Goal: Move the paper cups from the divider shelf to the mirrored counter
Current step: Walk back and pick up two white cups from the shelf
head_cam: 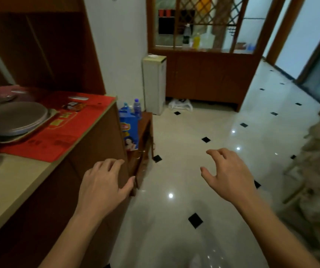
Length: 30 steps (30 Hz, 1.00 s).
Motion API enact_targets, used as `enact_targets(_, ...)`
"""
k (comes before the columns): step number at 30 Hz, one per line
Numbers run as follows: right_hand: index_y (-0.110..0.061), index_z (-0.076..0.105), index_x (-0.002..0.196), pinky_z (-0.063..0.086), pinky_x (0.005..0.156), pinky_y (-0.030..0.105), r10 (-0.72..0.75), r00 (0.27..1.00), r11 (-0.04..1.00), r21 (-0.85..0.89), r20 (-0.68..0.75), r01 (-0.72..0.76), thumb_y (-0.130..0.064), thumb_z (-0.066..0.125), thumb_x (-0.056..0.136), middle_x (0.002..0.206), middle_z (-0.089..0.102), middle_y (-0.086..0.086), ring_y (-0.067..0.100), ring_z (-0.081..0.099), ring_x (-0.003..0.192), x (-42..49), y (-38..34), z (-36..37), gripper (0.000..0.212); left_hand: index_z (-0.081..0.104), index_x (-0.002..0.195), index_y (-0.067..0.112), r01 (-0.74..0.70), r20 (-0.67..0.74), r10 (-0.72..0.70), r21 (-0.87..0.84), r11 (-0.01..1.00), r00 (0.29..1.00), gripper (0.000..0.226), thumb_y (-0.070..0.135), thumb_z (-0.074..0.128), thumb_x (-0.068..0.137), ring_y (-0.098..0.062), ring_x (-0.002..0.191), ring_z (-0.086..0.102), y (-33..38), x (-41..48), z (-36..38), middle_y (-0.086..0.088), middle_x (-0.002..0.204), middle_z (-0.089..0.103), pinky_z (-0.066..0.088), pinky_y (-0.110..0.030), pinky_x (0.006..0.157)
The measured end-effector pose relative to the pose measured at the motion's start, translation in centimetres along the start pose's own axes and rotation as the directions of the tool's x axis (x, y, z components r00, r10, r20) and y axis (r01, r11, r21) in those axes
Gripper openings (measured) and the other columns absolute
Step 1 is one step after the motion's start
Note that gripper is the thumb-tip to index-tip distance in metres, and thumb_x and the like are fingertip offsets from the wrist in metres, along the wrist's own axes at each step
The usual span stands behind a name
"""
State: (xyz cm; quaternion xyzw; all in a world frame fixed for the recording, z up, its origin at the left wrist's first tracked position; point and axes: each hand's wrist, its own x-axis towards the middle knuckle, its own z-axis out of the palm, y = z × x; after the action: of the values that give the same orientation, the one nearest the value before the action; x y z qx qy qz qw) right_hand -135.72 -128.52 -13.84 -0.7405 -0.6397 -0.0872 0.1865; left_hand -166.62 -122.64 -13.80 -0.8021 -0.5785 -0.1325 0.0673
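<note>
We hold our bare left hand (pixel 105 182) and right hand (pixel 225 176) palms-down, empty, fingers loosely spread above the glossy tiled floor (pixel 194 132)

Two bare hands show, the left hand (pixel 105 187) and the right hand (pixel 226 176), both empty with fingers spread. Two plastic water bottles (pixel 137 107) stand beside one blue carton (pixel 129 130). One round grey lid (pixel 13 118) lies on one red paper sheet (pixel 68 130), and one white water dispenser (pixel 154 84) stands by the wall.
</note>
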Motion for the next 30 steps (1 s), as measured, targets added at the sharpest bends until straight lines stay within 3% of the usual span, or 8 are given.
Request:
enact_targets(5,-0.014,0.062,0.120,0.047,0.074,0.037,0.158,0.987,0.985,-0.056,-0.032,-0.160,-0.042,0.066,0.079,0.110,0.063,0.010,0.029,0.057,0.100,0.6,6.8,-0.6,0.049,0.054,0.126,0.027,-0.121,0.018,0.121,-0.014,0.993,0.992,0.061,0.067,0.038,0.083,-0.021,0.108,0.055,5.6,5.4,2.3,0.002,0.121,0.060,0.048,-0.037,0.078)
enact_targets(11,-0.016,0.059,0.125,0.047,0.081,0.039,0.228,0.973,0.970,-0.081,-0.036,-0.230,-0.046,0.060,0.082,0.117,0.060,0.008,0.026,0.054,0.106,4.7,14.9,0.2,0.052,0.053,0.127,0.026,-0.210,0.006,0.211,-0.034,0.977,0.978,0.062,0.068,0.037,0.084,-0.019,0.107,0.055,12.2,13.6,5.2,0.003,0.121,0.059,0.048,-0.036,0.078)
enact_targets(18,-0.008,0.066,0.113,0.050,0.070,0.040,0.211,0.974,0.974,-0.064,-0.081,-0.217,-0.039,0.068,0.078,0.102,0.064,0.013,0.031,0.060,0.090,13.0,25.6,1.1,0.046,0.055,0.126,0.022,-0.271,-0.011,0.271,-0.085,0.959,0.963,0.057,0.060,0.046,0.085,-0.022,0.106,0.055,22.0,25.4,8.5,-0.001,0.122,0.061,0.047,-0.037,0.076)
enact_targets(22,-0.016,0.060,0.123,0.051,0.076,0.039,0.257,0.966,0.962,-0.085,-0.038,-0.259,-0.046,0.063,0.081,0.114,0.062,0.008,0.026,0.057,0.102,17.8,31.3,1.7,0.052,0.055,0.126,0.021,-0.283,-0.007,0.284,-0.109,0.953,0.959,0.056,0.059,0.049,0.085,-0.022,0.106,0.055,26.6,31.0,10.7,-0.003,0.122,0.060,0.048,-0.037,0.078)
enact_targets(30,-0.018,0.057,0.126,0.050,0.078,0.039,0.314,0.950,0.946,-0.086,0.000,-0.312,-0.048,0.059,0.083,0.119,0.060,0.008,0.025,0.055,0.106,25.0,39.3,4.8,0.053,0.054,0.129,0.021,-0.294,0.037,0.300,-0.122,0.948,0.953,0.057,0.057,0.049,0.086,-0.023,0.108,0.055,32.3,40.4,15.0,-0.003,0.124,0.060,0.048,-0.039,0.080)
